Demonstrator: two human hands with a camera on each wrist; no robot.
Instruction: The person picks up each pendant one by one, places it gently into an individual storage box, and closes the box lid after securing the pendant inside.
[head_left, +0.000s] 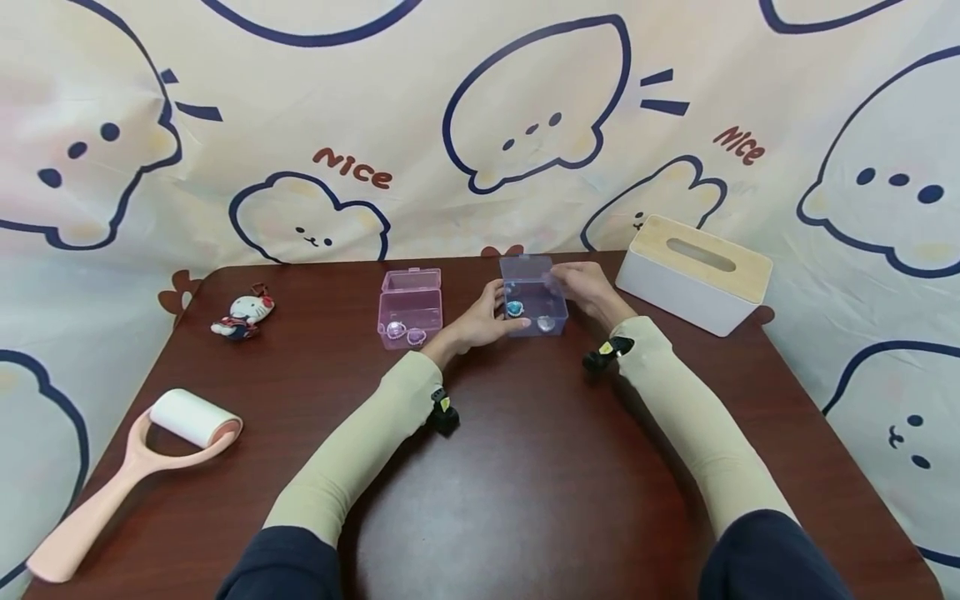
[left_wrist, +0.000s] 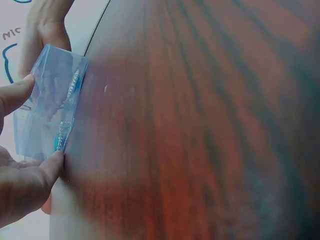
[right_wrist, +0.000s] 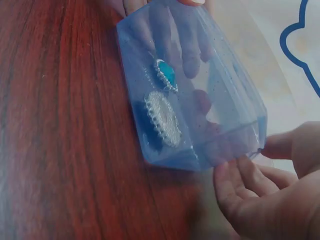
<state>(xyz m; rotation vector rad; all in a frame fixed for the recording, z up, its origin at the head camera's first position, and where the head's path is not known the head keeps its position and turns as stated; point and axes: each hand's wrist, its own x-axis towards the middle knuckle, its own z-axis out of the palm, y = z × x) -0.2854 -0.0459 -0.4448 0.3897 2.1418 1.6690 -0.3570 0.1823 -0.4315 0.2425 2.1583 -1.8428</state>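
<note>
A clear blue box (head_left: 536, 293) stands with its lid raised, on the table's far side. Inside are a turquoise piece (head_left: 514, 308) with a beaded edge and a round whitish piece (head_left: 546, 323), both also visible through the wall in the right wrist view. My left hand (head_left: 480, 325) grips the box's left side, thumb (left_wrist: 52, 167) at the front corner. At the back right, my right hand (head_left: 588, 287) pinches the box near the lid; in the right wrist view its thumb and fingers (right_wrist: 245, 182) meet at a corner. Its exact hold on lid or wall is unclear.
An open pink box (head_left: 411, 304) with two ring-like pieces stands left of the blue one. A tissue box (head_left: 693, 275) is at the back right, a cat figure (head_left: 247, 312) at the back left, and a lint roller (head_left: 135, 467) at the front left.
</note>
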